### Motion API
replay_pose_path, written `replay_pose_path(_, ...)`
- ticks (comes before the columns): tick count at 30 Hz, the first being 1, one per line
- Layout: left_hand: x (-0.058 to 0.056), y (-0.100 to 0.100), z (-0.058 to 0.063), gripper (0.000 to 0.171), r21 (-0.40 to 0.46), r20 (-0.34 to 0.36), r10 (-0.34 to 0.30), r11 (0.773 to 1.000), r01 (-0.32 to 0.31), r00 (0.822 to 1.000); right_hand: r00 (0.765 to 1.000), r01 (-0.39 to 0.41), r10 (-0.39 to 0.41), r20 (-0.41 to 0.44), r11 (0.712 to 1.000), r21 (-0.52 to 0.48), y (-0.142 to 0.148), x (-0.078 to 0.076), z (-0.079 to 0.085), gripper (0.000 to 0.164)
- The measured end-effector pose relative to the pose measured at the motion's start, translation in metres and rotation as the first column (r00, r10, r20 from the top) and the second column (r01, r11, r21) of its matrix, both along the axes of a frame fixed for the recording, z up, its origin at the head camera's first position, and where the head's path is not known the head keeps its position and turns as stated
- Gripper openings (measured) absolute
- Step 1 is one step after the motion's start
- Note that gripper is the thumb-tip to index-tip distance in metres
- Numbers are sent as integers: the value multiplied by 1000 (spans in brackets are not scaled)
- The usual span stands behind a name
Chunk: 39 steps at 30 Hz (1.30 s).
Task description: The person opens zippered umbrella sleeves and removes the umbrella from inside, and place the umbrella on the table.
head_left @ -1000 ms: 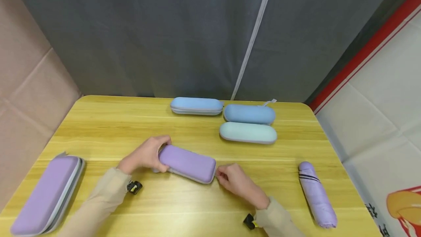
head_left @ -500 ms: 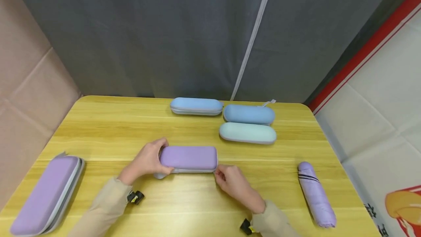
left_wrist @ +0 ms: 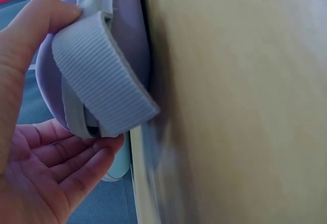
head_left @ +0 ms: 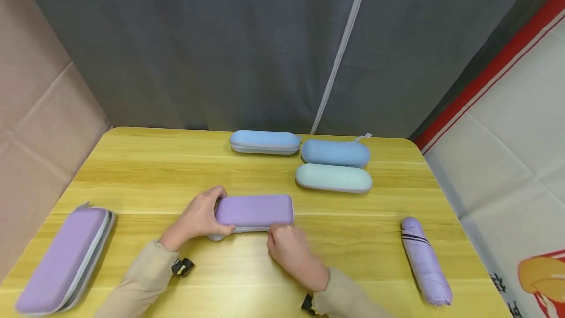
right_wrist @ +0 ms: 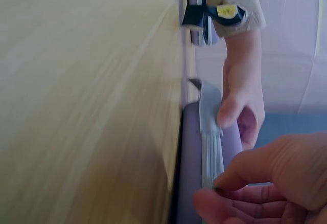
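A purple zippered hard case (head_left: 255,210) lies crosswise at mid-table. My left hand (head_left: 197,220) grips its left end, thumb on the near side and fingers round the far side. A ribbed grey strap (left_wrist: 102,73) hangs from that end in the left wrist view, beside the thumb. My right hand (head_left: 293,254) is at the case's near long side, toward the right end. Its thumb and forefinger pinch at the grey zipper (right_wrist: 211,157), where a small dark bit of the zipper pull (right_wrist: 217,188) shows between them.
A larger purple case (head_left: 66,261) lies at the left edge. At the back sit a light blue case (head_left: 265,141), a darker blue case (head_left: 335,152) and a mint case (head_left: 333,178). On the right lies a folded lilac umbrella (head_left: 425,261).
The purple case has turned from slanted to straight across. My right hand has moved left from its right end along the near side. The left hand keeps its grip.
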<state>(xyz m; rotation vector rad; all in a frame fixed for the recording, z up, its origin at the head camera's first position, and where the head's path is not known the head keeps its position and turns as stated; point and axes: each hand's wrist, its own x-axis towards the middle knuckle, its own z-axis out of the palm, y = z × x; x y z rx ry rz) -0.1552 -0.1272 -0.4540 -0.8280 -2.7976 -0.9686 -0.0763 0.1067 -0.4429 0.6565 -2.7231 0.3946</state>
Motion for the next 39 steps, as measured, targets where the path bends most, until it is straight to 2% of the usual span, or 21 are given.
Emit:
replay_pose_path(10,1,3,3,61,5,-35,-9,1000,10,999,995,-18,31,-90,990,140,-41,-5,-4,29)
replay_pose_path(14,1,4,4,62,6,-22,-12,1000,12,1000,994,2,14,-106,989,149,-47,-5,-4,32)
replay_pose_path(16,1,5,5,62,6,-3,-11,1000,11,1000,997,-22,30,-74,994,104,-44,-5,-1,30)
replay_pose_path(18,2,4,6,63,6,15,-15,1000,14,1000,996,-76,76,-53,997,8,-37,-8,2,24)
replay_pose_path(21,1,4,7,65,5,42,-31,999,31,999,986,-150,135,-96,973,-176,-19,-18,8,11)
replay_pose_path(24,-2,1,9,67,-1,62,-67,998,67,996,986,-122,86,-142,955,-272,5,-31,12,14)
replay_pose_path(26,-6,-1,12,67,-6,73,-99,995,100,992,995,-62,39,-89,961,-270,19,-37,13,24)
replay_pose_path(28,-12,-2,14,68,-10,90,-131,991,132,987,999,-25,33,30,969,-247,31,-40,13,33)
replay_pose_path(30,-18,-3,17,69,-19,95,-160,987,162,983,989,-19,51,139,974,-224,38,-39,12,38)
replay_pose_path(32,-24,-3,19,72,-36,103,-172,984,176,980,975,-22,71,213,974,-226,41,-36,13,37)
replay_pose_path(39,-41,9,25,77,-87,137,-194,975,207,971,953,13,67,294,965,-262,39,-17,18,35)
